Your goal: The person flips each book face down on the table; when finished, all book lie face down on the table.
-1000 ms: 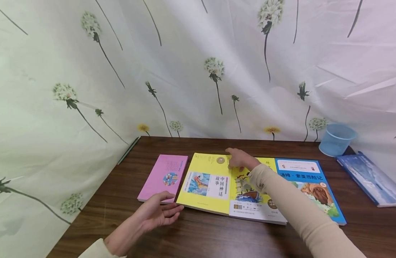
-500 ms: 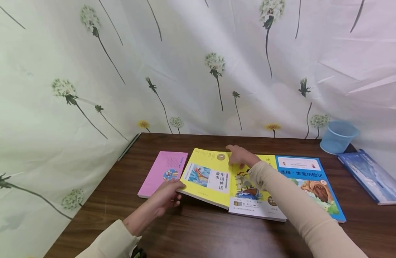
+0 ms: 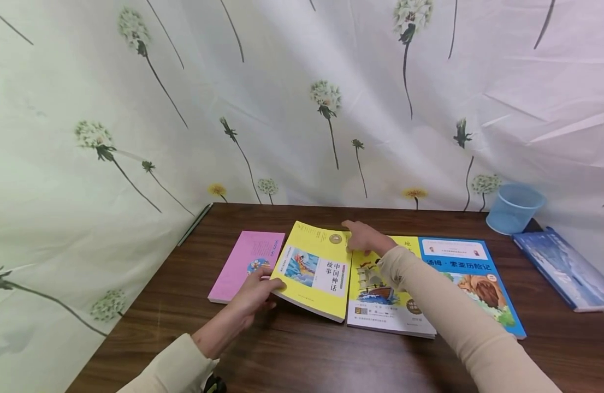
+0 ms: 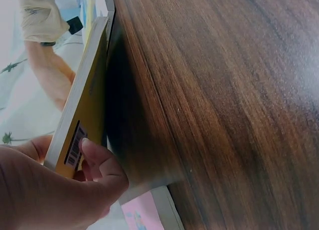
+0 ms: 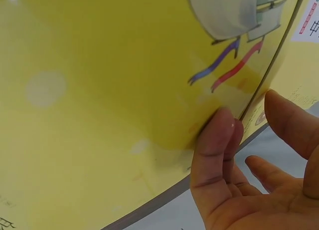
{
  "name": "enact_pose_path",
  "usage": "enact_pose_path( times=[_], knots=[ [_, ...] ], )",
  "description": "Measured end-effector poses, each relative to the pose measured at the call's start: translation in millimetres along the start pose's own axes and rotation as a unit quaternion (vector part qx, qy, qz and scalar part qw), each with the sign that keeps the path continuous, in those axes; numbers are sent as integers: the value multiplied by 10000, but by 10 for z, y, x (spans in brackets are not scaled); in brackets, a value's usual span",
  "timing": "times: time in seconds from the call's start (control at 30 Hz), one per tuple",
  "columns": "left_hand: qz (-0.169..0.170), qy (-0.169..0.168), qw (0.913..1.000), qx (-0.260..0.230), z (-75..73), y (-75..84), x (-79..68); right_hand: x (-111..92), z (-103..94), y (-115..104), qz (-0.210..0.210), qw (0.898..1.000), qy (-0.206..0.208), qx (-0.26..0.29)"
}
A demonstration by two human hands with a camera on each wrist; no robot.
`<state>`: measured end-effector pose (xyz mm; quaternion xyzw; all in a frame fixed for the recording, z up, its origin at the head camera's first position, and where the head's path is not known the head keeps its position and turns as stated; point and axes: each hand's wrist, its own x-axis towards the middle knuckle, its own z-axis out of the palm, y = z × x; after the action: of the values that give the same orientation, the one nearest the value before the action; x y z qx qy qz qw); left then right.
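Half a second ago the left hand [image 3: 253, 297] had the yellow Chinese mythology storybook [image 3: 313, 273] by its near left corner; that corner now stands higher and the book tilts up from the table [image 3: 302, 357], a slim gap parting it from the yellow sailing-ship book [image 3: 373, 292]. This suggests the storybook is being taken out of the row, its weight borne mainly by the left hand. The thumb presses on the cover and the fingers curl beneath, near a barcode [image 4: 75, 142]. The right hand [image 3: 368, 239] lies over the top edges where the yellow books meet, fingers loosely bent and spread, with no grip visible; whether it touches the storybook cannot be told. The covers look smooth, with a faint sheen on the ship book; the storybook is a flat rectangle with a thick, pale page block [image 4: 78, 85]. On its left lies a narrower pink paperback [image 3: 243, 265]; past the ship book, the blue Tom Sawyer paperback [image 3: 471, 289]. The tabletop is dark, streaked wood grain, and the translucent blue tub [image 3: 512, 212] tapers toward its base.
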<state>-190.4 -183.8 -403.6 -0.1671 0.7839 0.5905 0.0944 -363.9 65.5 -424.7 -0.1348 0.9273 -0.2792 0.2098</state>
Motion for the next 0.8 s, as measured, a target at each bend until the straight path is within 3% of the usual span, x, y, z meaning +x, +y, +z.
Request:
enact_pose_path(
  times=[0.47,0.8],
  knots=[
    [344,200,9989,249,-39,37,15,11,13,6,-168,9998,88,-82],
    [896,424,9939,485,-45,57,-8,-52,-14,-78,-446,9979,296,-364]
  ],
)
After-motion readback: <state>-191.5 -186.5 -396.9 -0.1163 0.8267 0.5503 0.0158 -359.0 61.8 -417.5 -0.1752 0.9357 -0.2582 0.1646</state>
